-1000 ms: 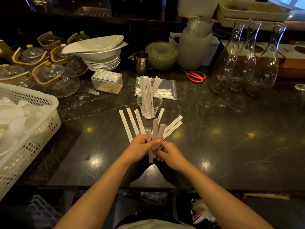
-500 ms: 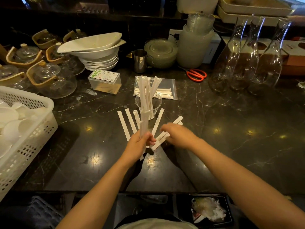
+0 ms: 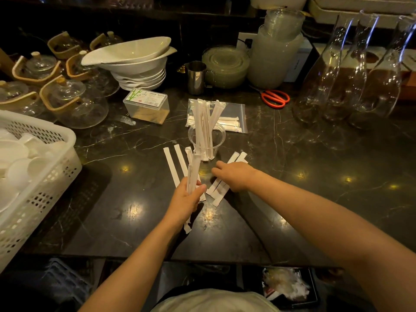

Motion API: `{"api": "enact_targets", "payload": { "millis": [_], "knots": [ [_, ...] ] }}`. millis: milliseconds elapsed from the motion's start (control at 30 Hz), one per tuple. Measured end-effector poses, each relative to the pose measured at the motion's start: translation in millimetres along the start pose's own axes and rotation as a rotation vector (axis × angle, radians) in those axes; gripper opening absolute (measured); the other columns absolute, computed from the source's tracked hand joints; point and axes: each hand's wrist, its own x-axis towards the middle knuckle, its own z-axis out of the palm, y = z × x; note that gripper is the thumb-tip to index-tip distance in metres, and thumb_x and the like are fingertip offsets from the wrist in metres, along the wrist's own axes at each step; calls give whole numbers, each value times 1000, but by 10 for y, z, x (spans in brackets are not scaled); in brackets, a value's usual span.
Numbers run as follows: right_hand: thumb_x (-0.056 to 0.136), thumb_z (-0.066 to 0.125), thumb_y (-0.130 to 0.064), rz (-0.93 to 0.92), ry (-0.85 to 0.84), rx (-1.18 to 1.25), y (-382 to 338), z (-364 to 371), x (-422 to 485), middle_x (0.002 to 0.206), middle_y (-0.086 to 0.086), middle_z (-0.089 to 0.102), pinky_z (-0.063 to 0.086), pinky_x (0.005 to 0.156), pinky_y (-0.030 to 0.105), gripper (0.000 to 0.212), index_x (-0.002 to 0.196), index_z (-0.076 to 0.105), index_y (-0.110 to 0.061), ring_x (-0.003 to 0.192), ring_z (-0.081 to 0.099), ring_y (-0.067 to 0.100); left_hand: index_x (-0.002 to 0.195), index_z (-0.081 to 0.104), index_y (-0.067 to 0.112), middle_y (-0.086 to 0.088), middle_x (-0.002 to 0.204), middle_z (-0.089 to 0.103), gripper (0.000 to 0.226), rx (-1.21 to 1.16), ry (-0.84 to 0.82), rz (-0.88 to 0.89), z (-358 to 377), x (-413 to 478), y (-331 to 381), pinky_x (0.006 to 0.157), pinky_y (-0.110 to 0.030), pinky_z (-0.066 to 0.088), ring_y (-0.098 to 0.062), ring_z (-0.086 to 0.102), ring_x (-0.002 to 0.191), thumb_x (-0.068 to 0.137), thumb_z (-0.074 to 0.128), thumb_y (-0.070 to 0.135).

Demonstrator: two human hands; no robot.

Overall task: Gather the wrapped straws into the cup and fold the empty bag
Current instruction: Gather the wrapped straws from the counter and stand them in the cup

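- I look down at a dark marble table (image 3: 292,199) with both my bare arms reaching forward.
- My left hand (image 3: 186,199) has its fingers clamped on a small bundle of wrapped straws (image 3: 194,170), held nearly upright with the tops tilting away from me toward the cup.
- The cup (image 3: 206,143) is clear plastic, standing just beyond both hands at the middle of the table, with several wrapped straws already upright in it.
- My right hand (image 3: 236,175) lies palm down over a few loose straws (image 3: 219,194) on the table, fingers slightly spread and pressing on them. I cannot tell whether any is pinched yet.
- These loose straws run diagonally, near ends toward me and my left, far ends pointing away to the right of the cup; their ends stick out from under the hand on both sides.
- My right hand is the nearer one to them. I judge it must close on them along that slant and pass them leftward to the bundle.
- Two more flat straws (image 3: 173,163) lie left of the cup, just beyond my left hand, long axes pointing away from me.
- The bag (image 3: 234,113), a clear zip pouch, lies flat behind the cup. A few straws are inside it, so it is not yet empty or folded.
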Motion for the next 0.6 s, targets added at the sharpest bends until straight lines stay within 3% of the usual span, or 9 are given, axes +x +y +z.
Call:
{"api": "enact_targets", "payload": {
  "millis": [233,367,500,600],
  "knots": [
    [86,53,-4,-55,-20,-167,-33,34,19,117,13,57,49,79,39,27,113,54,-4,104,59,32,73,47,18,2,53,33,17,-75,3,-60,22,14,-42,39,-15,28,-4,28,40,89,49,16],
    [88,49,-3,-49,-18,-166,-18,67,21,115,13,60,49,78,39,27,114,57,-5,103,60,31,69,48,17,2,53,32,19,-135,6,-74,-1,21,-39,39,-16,28,-5,28,40,88,51,15],
    [84,51,-5,-6,-32,44,19,11,-46,112,16,59,44,73,37,23,106,57,-2,102,57,33,68,52,15,-2,57,40,19,-139,36,-53,-32,13,-33,39,-16,32,-10,35,47,78,63,5],
    [84,51,-7,2,7,297,63,-116,-139,85,11,55,34,60,30,6,85,57,-6,79,52,25,70,53,16,-2,61,45,19,-131,49,-34,-47,6,-8,39,-12,37,-12,45,56,75,66,3]
  ]
}}
